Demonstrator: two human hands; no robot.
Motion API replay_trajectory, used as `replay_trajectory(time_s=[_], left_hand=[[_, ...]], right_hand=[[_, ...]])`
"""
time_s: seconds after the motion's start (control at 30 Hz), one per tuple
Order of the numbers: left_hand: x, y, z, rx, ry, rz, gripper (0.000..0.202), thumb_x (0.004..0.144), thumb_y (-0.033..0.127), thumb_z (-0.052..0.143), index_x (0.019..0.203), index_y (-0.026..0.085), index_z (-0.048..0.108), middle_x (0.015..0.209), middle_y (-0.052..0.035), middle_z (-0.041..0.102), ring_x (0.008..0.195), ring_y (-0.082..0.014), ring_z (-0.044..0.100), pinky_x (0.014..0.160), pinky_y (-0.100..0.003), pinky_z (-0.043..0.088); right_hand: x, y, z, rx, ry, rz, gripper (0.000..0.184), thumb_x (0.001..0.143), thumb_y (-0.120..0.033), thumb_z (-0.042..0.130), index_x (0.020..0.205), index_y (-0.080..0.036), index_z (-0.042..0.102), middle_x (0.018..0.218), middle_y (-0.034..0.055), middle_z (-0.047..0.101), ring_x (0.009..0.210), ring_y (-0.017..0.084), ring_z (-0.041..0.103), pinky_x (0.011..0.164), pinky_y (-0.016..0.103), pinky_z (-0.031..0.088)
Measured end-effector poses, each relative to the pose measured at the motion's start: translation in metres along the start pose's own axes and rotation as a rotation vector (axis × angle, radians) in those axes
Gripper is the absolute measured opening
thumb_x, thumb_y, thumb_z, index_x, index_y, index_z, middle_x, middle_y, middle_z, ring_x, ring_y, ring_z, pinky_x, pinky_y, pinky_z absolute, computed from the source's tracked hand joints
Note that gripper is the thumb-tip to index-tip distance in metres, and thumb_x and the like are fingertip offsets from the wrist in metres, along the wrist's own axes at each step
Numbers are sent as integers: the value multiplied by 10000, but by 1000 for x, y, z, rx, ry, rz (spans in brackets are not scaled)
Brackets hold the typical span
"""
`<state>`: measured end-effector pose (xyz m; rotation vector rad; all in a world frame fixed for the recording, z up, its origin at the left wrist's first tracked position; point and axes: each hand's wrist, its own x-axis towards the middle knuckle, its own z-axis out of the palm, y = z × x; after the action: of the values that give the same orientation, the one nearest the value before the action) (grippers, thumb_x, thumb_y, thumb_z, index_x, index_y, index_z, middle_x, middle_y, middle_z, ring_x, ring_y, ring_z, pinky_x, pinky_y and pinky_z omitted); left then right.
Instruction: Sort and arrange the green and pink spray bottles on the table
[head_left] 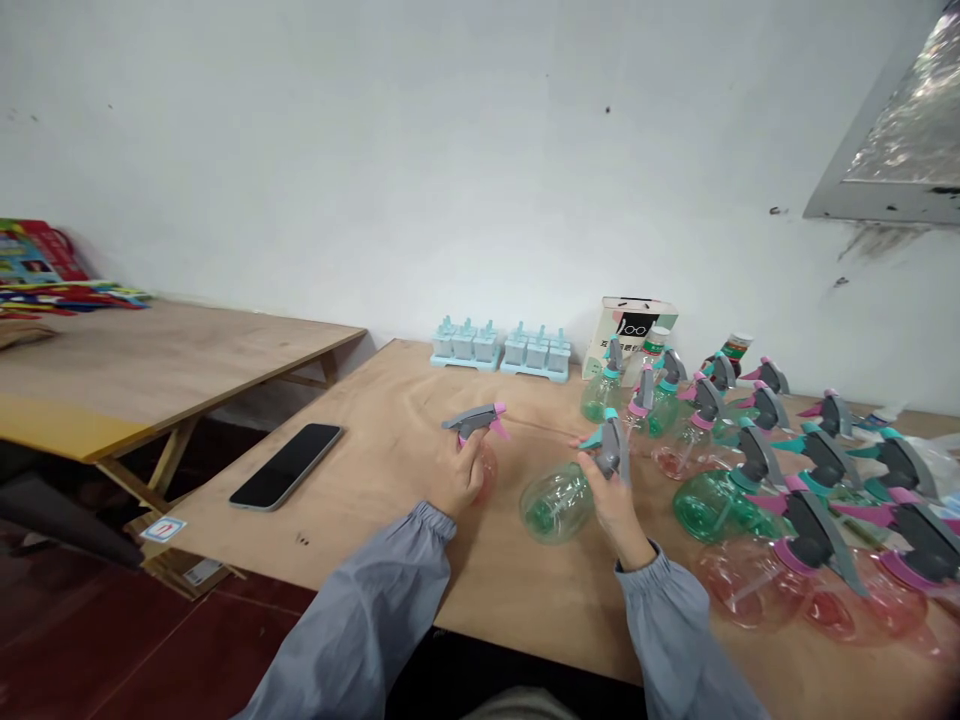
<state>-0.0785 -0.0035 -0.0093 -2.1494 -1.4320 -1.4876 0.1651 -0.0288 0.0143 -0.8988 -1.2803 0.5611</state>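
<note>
My left hand (pixel 465 468) is closed around the neck of a pink spray bottle (pixel 487 474), whose grey and pink trigger head (pixel 472 420) shows above the fingers. The hand hides much of that bottle. In my right hand (pixel 606 492) is a green spray bottle (pixel 553 503), gripped at its grey and teal trigger head (pixel 615 447). This bottle leans, its round clear body pointing to the left. Several more spray bottles, pink and green, stand to the right, among them a green one (pixel 724 503) and a pink one (pixel 754 580) near my right sleeve.
A phone (pixel 286 467) lies on the wooden table (pixel 360 520) at left. Two light-blue ice-pop molds (pixel 463 345) and a printed box (pixel 626 330) stand by the wall, with capped bottles (pixel 735 350) nearby. A second table (pixel 187 350) stands farther left.
</note>
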Motion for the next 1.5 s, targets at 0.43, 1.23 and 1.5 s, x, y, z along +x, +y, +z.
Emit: replay_trajectory(time_s=[0.43, 1.23, 1.5], left_hand=[[-4, -7, 11, 79, 41, 61, 421, 980, 223, 398, 1300, 178, 668, 1245, -191, 577, 1114, -298, 601, 913, -425, 523], [-7, -25, -28, -383, -29, -250, 937, 734, 505, 813, 1487, 230, 327, 1574, -213, 375, 1488, -380, 384, 1167, -596, 388], [68, -22, -25, -868, -597, -154, 820, 765, 454, 810, 1495, 284, 478, 1517, -132, 546, 1401, -350, 503, 1097, -481, 470]], right_hand=[[-2, -11, -39, -145, 185, -134, 249, 857, -486, 639, 848, -237, 654, 837, 43, 712, 821, 212, 671, 856, 413, 552], [7, 14, -74, -470, 354, -131, 971, 713, -568, 769, 1503, -208, 334, 1381, 176, 548, 1127, 288, 635, 964, 496, 531], [-20, 31, -69, -593, 393, -212, 889, 751, -560, 750, 1463, -169, 391, 1375, 193, 545, 1264, 343, 565, 1072, 553, 459]])
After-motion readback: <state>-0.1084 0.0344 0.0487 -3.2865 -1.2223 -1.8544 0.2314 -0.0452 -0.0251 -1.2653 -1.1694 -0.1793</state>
